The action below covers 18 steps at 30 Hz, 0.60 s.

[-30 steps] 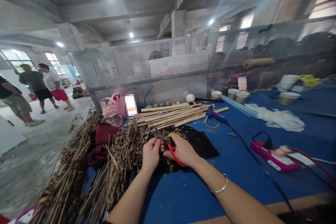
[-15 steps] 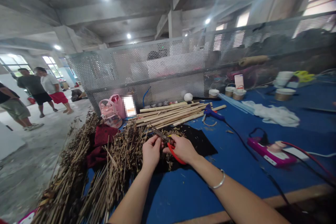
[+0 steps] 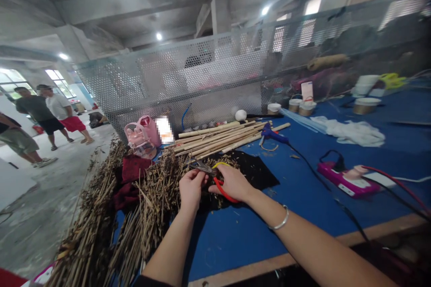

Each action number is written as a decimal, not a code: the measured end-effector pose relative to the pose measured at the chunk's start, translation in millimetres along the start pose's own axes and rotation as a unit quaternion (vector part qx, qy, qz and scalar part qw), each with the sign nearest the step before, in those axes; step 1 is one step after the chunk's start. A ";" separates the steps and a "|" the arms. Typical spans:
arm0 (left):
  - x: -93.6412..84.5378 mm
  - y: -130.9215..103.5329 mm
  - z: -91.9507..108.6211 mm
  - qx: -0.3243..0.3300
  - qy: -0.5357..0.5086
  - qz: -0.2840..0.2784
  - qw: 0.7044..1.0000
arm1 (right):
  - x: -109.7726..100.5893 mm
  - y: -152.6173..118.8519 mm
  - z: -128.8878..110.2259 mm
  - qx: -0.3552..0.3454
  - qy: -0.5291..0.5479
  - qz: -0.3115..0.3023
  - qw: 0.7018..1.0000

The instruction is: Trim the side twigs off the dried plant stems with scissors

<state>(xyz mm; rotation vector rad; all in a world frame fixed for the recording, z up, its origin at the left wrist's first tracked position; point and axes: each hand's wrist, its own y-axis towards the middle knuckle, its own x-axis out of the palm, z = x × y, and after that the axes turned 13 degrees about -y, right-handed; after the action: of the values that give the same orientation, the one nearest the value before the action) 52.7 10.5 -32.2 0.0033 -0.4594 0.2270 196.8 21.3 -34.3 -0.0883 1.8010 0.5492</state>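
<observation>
My right hand (image 3: 235, 183) is wrapped round a pair of scissors with red and yellow handles (image 3: 219, 185). Their blades point up and left, just above the fingertips of my left hand (image 3: 190, 190). Thumb and fingers of that hand are pinched together by the blades; what sits between them is too small to make out. Around and left of both hands lie bundles of dried plant stems (image 3: 156, 193) with brown, curled heads. A black sheet (image 3: 257, 172) with plant scraps lies beneath and behind the hands.
Behind lie pale wooden sticks (image 3: 218, 138) and a blue glue gun (image 3: 273, 134). A pink bag (image 3: 148, 130) stands by a perforated metal screen (image 3: 134, 85). At right are a purple power strip (image 3: 350, 181) with cords, white gloves (image 3: 353, 132) and small tubs (image 3: 366, 105). People stand far left.
The view has shifted slightly. My left fingers stay close to the blades, and the scissors now lie a little flatter. Both hands keep nearly the same place over the dried stems.
</observation>
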 end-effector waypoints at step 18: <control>0.3 0.9 -4.4 -0.014 -0.095 -0.027 0.995 | 6.8 1.4 6.4 0.037 0.024 -0.022 0.999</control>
<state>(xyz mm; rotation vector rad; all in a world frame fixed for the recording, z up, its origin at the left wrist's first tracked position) 54.8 11.7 -36.1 0.0105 -0.6504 0.1672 199.9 26.6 -41.4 -0.0899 1.8597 0.4524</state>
